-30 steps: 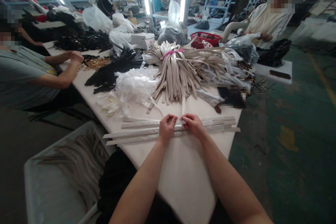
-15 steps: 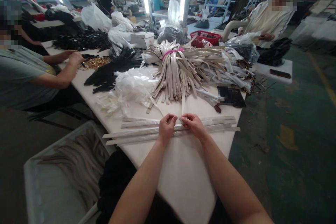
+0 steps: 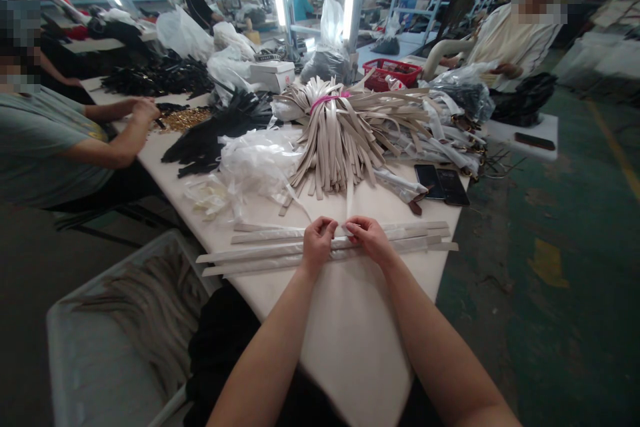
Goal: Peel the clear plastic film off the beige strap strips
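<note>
Both hands are close together above the near part of the pale table, fingertips almost meeting. My left hand is closed in a pinch, and my right hand pinches opposite it. Between them runs a light grey strap wrapped in thin, whitish film, which both sets of fingers grip. How the film lies under the fingertips is too small to make out. Under my wrists, other film-covered straps lie crosswise, roughly parallel. Just beyond my hands spreads a large bundle of beige straps, bound with a pink tie.
Crumpled white film strips and black straps lie left of the bundle. Two dark phones rest near the table's right edge. A white bin of straps stands lower left. Co-workers sit left and right; a red basket is behind.
My hands and the straps under them have hardly moved. At the right, the other person's hands and upper body have shifted slightly.
</note>
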The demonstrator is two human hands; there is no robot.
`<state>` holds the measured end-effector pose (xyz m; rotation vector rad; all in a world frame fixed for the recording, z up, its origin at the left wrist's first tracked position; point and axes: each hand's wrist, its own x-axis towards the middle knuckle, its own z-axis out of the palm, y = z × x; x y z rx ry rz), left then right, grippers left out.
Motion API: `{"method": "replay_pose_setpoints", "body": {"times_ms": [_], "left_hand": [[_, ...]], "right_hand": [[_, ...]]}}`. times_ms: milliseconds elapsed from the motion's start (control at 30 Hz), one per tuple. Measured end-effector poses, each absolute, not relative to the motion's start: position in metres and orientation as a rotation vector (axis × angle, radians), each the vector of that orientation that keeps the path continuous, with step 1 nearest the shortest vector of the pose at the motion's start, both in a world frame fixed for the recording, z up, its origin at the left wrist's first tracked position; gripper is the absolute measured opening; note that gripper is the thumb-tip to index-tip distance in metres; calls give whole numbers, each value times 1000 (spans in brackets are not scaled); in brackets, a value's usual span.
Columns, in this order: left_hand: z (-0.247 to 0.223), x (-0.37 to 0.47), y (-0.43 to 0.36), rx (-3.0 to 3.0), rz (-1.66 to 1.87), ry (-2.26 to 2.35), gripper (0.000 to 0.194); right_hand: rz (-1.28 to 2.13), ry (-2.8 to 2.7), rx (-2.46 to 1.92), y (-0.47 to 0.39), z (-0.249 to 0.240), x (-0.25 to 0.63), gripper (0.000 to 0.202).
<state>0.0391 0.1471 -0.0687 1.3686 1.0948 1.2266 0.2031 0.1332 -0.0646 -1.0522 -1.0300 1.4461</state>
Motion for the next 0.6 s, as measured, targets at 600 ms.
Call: {"method": "replay_pose_setpoints", "body": {"times_ms": [600], "left_hand": [[-71, 37, 148, 1371, 1226, 1068, 25]], "right_hand": [[1425, -1063, -1050, 134, -68, 203, 32]]}}
